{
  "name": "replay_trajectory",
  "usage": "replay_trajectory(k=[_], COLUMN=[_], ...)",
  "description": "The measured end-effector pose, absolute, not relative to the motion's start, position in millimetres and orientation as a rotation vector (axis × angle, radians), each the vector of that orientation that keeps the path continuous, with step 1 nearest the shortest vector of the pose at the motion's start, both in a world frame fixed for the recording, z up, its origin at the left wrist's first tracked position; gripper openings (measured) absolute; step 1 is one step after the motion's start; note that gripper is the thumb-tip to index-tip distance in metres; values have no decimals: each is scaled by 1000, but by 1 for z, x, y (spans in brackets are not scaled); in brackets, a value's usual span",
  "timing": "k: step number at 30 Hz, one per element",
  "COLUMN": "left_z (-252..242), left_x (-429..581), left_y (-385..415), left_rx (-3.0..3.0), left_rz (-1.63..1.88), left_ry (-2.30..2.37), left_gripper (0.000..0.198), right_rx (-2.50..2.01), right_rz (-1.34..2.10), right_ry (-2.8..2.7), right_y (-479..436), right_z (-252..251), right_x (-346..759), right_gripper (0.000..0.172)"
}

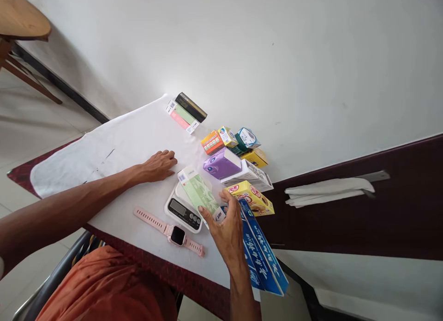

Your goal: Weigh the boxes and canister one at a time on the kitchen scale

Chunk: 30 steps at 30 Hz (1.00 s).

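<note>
My right hand (226, 224) grips the near end of a flat light-green and white box (198, 189), thumb on one edge and fingers on the other. That box lies tilted over a white kitchen scale (183, 210), covering part of its platform; the scale's display and buttons show. My left hand (159, 166) rests on the white cloth to the left of the box, its fingers curled in with nothing seen in them. A pink-strapped smartwatch (177, 235) lies in front of the scale.
Along the right stand a purple pack (221, 164), a yellow box (251, 196), a long blue box (265, 251), an orange box (212, 142) and several others. A black box (191, 107) and a pink-green box (182, 117) lie at the far end of the white-clothed table (93, 145), near the wall.
</note>
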<state>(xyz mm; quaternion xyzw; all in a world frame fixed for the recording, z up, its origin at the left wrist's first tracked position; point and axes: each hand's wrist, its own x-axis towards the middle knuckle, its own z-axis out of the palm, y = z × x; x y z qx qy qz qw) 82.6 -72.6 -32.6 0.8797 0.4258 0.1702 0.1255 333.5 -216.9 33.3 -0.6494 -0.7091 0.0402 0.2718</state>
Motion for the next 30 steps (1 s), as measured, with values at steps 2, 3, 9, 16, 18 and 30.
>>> replay_trajectory(k=[2,3,9,16,18,30], left_z=[-33,-33,-36,-34,-33,-30], left_x=[82,83,84,84,85,84], left_y=[-73,-72,-69,-70,-71,-73], left_rx=[2574,2579,2601,2613,2616,2585], left_rz=[486,483,480,461,457,456], left_ry=[1243,1244,1238,1249,1245,1254], left_gripper=[22,23,23,21,21,25], right_rx=[-1705,-1695,-1771,-1758,-1821,-2269], right_rz=[32,8,-37,-293,-382,-137], right_ry=[-1969,-2002,-2170,-1979,-1860,-1686], right_y=[-211,-208,-195,-213,-223,-250], right_z=[36,36,18,43,60,61], right_x=[326,321,307,349,374,473], right_gripper=[66,65,52,54,64,80])
